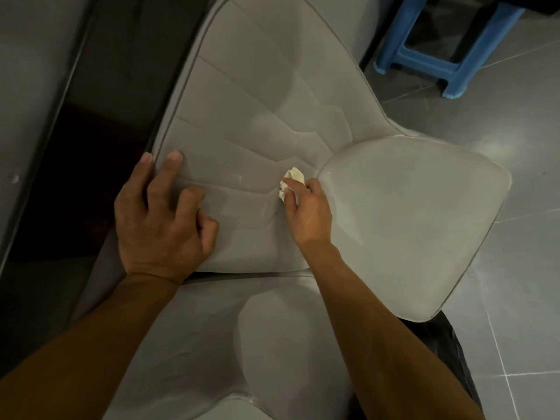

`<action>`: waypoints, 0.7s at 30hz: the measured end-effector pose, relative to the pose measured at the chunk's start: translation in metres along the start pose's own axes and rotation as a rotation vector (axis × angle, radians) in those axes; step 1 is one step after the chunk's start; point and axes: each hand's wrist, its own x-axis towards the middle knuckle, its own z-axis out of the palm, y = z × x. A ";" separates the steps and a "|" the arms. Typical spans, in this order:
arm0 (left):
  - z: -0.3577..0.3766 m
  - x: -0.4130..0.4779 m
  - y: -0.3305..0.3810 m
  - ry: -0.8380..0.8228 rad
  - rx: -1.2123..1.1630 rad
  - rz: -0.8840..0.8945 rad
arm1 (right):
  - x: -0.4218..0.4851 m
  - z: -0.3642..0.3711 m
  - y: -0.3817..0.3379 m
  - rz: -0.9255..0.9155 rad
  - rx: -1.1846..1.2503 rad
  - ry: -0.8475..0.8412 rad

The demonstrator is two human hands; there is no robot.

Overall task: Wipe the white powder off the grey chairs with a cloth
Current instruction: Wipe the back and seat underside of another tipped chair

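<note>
A grey padded chair (260, 95) with stitched panels fills the middle of the view, its seat (403, 225) to the right. My right hand (306, 212) pinches a small crumpled white cloth (292, 180) and presses it into the crease where backrest meets seat. My left hand (165, 213) rests on the chair's left edge, two fingers stretched over the rim, the others curled against the padding. A tiny white speck (329, 171) shows on the seat near the cloth. A second grey chair (272, 344) lies below, under my forearms.
A dark table edge (91, 122) runs along the left, close to the chair. A blue plastic stool (448, 47) stands at the top right on the grey tiled floor (521, 268). A dark bag (448, 344) lies under the seat's lower right.
</note>
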 end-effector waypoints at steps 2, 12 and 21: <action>0.000 0.000 0.000 0.003 0.010 0.002 | -0.003 -0.009 -0.008 -0.071 0.105 0.084; 0.000 0.000 -0.001 -0.004 0.011 0.002 | 0.008 0.002 0.011 0.091 0.005 -0.047; 0.002 -0.003 -0.002 -0.007 0.012 0.009 | 0.022 -0.003 -0.023 -0.075 0.255 0.166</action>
